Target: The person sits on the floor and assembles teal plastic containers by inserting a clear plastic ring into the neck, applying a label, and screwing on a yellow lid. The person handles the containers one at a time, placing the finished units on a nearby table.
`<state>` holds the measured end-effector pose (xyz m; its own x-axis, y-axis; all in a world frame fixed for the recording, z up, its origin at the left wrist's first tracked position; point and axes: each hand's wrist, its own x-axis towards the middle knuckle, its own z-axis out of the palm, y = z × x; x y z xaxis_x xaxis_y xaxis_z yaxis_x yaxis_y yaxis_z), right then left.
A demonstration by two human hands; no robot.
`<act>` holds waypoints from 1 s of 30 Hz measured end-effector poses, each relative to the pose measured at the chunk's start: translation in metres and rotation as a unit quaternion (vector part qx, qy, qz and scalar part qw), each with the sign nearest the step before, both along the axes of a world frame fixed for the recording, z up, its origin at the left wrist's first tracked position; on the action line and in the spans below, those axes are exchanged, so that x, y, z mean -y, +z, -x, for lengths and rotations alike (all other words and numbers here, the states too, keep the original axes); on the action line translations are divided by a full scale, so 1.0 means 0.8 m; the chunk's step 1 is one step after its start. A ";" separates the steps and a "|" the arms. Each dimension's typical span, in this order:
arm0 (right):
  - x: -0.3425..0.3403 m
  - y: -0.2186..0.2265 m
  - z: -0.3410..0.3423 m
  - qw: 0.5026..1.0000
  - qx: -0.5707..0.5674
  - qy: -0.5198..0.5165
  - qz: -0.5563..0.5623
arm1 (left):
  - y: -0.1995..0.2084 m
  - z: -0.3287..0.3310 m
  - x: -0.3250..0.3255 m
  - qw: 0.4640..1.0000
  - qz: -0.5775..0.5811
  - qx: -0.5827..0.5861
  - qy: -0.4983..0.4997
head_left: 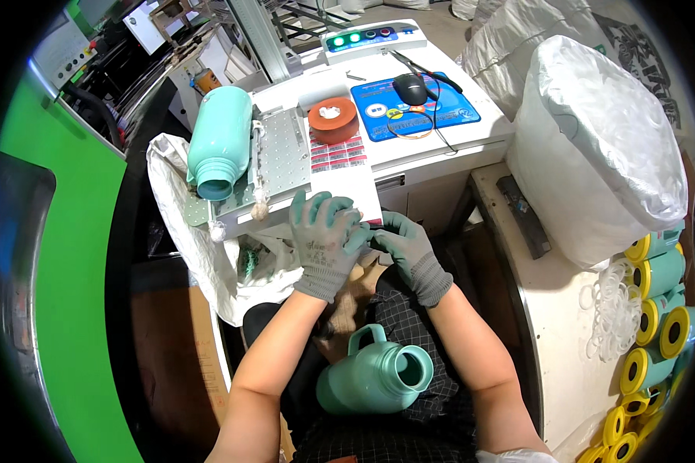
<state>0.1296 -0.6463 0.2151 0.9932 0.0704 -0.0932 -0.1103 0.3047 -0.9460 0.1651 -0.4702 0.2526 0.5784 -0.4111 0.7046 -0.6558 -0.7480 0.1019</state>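
Note:
Both my hands wear grey knitted gloves with green-coated fingers. My left hand [322, 247] rests on the near end of a white label sheet [349, 187], its fingers stretched out and apart. Close beside it, my right hand [411, 251] pinches the sheet's corner, where a bit of red shows; the fingertips partly hide what is held. Red printed labels [338, 154] run in rows up the sheet. In my lap a green flask with a handle [367, 380] lies on its side, its mouth open and facing right.
A second green flask [222, 139] lies on the perforated metal plate [282, 150]. Behind the labels sit an orange tape roll [333, 120], a mouse [410, 89] on a blue pad, and a button box [374, 40]. White rings [616, 309] and yellow-rimmed green parts [660, 274] lie right, near a white sack [587, 147].

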 end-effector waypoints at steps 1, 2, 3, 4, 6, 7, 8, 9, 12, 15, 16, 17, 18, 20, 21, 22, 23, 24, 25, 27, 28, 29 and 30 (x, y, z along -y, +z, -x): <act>0.001 -0.008 -0.003 1.000 0.002 -0.003 -0.018 | -0.001 -0.001 0.002 1.000 -0.002 -0.002 -0.005; -0.001 -0.008 -0.003 0.999 0.003 -0.002 -0.038 | -0.002 0.000 0.003 1.000 -0.001 0.008 -0.006; -0.001 -0.008 -0.001 0.998 -0.011 0.002 -0.059 | -0.002 0.001 0.004 1.000 0.000 0.017 -0.007; 0.001 -0.007 0.002 0.996 -0.024 0.007 -0.081 | -0.003 0.003 0.005 1.000 0.000 0.026 -0.007; 0.001 -0.006 0.005 0.992 -0.039 0.018 -0.117 | -0.006 0.004 0.005 0.999 0.000 0.037 -0.008; 0.001 -0.007 0.006 0.990 -0.042 0.023 -0.133 | -0.008 0.004 0.005 0.999 -0.001 0.042 -0.008; 0.004 -0.007 0.007 0.988 -0.042 0.025 -0.148 | -0.009 0.004 0.006 0.999 -0.002 0.044 -0.011; 0.007 -0.012 0.007 0.989 -0.039 0.030 -0.141 | -0.010 0.004 0.007 0.999 -0.004 0.045 -0.013; 0.012 -0.013 0.002 0.993 -0.031 0.030 -0.114 | -0.008 0.004 0.014 1.000 0.010 0.020 -0.012; 0.014 0.000 0.002 0.997 -0.031 0.021 -0.071 | 0.001 0.004 0.013 1.000 -0.009 0.007 -0.023; 0.018 0.001 0.006 0.997 -0.033 0.031 -0.058 | 0.003 0.003 0.011 0.999 -0.021 0.006 -0.027; 0.018 0.005 0.005 0.997 -0.028 0.048 -0.046 | 0.003 0.005 0.008 1.000 -0.015 0.002 -0.026; 0.011 -0.001 0.009 0.995 -0.043 0.050 -0.072 | -0.002 0.009 -0.001 1.000 -0.016 0.009 -0.012; -0.004 -0.005 0.000 0.986 -0.033 0.094 -0.133 | -0.028 0.006 -0.023 0.999 -0.017 0.040 -0.024; 0.003 -0.008 0.004 0.982 -0.035 0.105 -0.155 | -0.021 0.007 -0.018 0.998 -0.039 0.045 -0.013; 0.018 -0.016 0.003 0.980 -0.038 0.093 -0.170 | -0.013 0.007 0.000 0.998 -0.035 0.046 -0.015; 0.024 -0.019 0.001 0.978 -0.053 0.080 -0.185 | -0.009 0.006 0.010 0.999 -0.011 0.026 -0.040; 0.015 -0.010 0.004 0.981 -0.044 0.047 -0.183 | 0.000 0.016 0.006 0.999 0.006 0.009 -0.051; 0.008 0.002 0.011 0.983 -0.035 0.013 -0.182 | 0.013 0.028 0.003 0.998 0.023 -0.007 -0.064; 0.013 0.019 0.044 0.981 -0.048 -0.083 -0.170 | 0.004 0.065 -0.004 0.989 0.095 -0.087 -0.072; 0.018 0.023 0.063 0.975 -0.068 -0.136 -0.163 | -0.005 0.089 -0.012 0.980 0.130 -0.129 -0.073; 0.025 0.025 0.084 0.966 -0.087 -0.189 -0.155 | -0.014 0.118 -0.018 0.961 0.186 -0.180 -0.100; 0.044 0.016 0.110 0.980 -0.069 -0.133 -0.131 | -0.021 0.152 -0.031 0.924 0.257 -0.258 -0.116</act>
